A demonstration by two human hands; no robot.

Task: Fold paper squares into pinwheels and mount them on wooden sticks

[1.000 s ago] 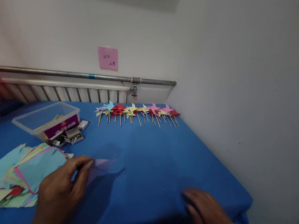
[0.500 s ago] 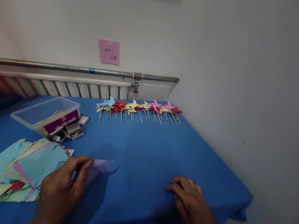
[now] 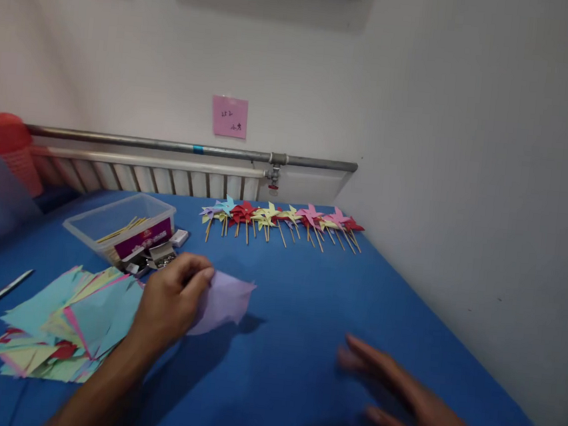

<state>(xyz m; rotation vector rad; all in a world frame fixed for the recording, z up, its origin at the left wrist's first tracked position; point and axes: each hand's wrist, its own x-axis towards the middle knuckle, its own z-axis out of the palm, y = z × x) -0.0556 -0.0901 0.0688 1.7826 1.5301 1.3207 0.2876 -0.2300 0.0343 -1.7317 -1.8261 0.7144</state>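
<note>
A lilac paper sheet (image 3: 222, 301) is lifted just above the blue table (image 3: 306, 295), pinched at its edge by the left hand (image 3: 170, 299). The right hand (image 3: 411, 406) hovers open, fingers spread, blurred, well apart from it; a stack of coloured papers (image 3: 63, 319) lies beside the left wrist

Left hand (image 3: 171, 294) and forearm bare: no sleeve, glove, ring or watch visible. Right hand (image 3: 410, 413), lower right of frame, likewise bare; motion-blurred, fine detail unreadable.
</note>
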